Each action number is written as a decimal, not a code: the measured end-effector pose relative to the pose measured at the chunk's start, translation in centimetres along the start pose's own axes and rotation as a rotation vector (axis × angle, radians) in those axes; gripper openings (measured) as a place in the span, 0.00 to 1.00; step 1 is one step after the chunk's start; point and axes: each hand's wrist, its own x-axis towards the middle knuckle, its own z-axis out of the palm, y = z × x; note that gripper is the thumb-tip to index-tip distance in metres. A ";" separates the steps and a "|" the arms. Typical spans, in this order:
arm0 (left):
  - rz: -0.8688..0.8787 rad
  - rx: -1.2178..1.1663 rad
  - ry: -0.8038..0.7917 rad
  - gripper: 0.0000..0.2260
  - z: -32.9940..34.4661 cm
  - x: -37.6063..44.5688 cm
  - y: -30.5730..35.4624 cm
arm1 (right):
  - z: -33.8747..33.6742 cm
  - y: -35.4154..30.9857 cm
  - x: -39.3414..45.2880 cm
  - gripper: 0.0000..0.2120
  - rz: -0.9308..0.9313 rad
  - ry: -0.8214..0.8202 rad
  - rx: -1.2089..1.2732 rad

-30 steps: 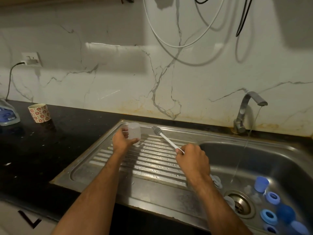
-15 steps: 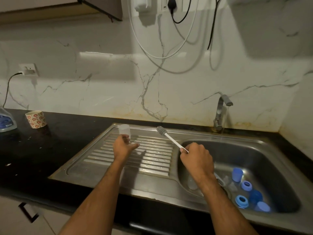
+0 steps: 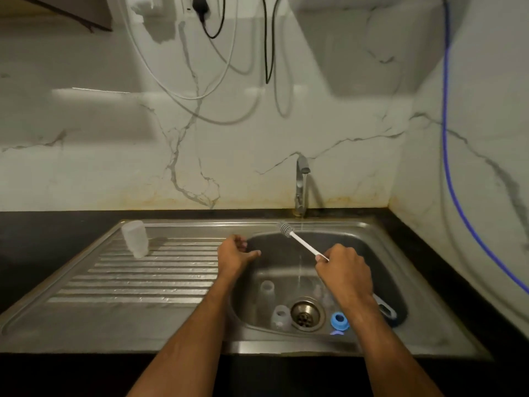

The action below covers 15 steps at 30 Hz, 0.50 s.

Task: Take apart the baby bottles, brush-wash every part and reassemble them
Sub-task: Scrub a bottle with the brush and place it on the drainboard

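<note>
1. One clear bottle body (image 3: 135,238) stands mouth-down on the ribbed drainboard (image 3: 143,279), left of frame centre, well apart from both hands and untouched.
2. Several more parts lie in the sink basin (image 3: 286,262) round the drain (image 3: 306,313): two clear pieces (image 3: 267,288) (image 3: 280,316) to its left and a blue ring (image 3: 339,320) to its right, just below the right wrist.
3. Above the basin's left rim hangs the left hand (image 3: 235,255), fingers loosely curled, thumb pointing right, holding nothing.
4. Right of centre, the right hand (image 3: 345,267) grips the white handle of the bottle brush (image 3: 300,242); the grey bristle head points up-left toward the basin's back rim, close to the tap (image 3: 300,184).
5. A thin stream of water falls from the tap into the basin, between the two hands.
6. Open room lies across the drainboard between the bottle body and the left hand; black counter (image 3: 43,239) borders the sink at left, front and right.
</note>
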 end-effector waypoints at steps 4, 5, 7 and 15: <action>0.010 0.006 -0.070 0.22 5.7 0.1 1.3 | -0.8 3.4 1.6 0.13 0.060 -0.005 -0.026; 0.015 0.008 -0.092 0.22 7.3 0.0 1.5 | -0.8 4.2 2.0 0.13 0.077 -0.004 -0.023; 0.024 0.029 -0.147 0.20 10.2 -0.1 1.7 | -0.8 5.5 3.0 0.14 0.111 0.001 -0.024; 0.042 0.143 -0.387 0.15 19.9 0.8 1.7 | 0.1 8.2 6.2 0.13 0.162 -0.005 -0.111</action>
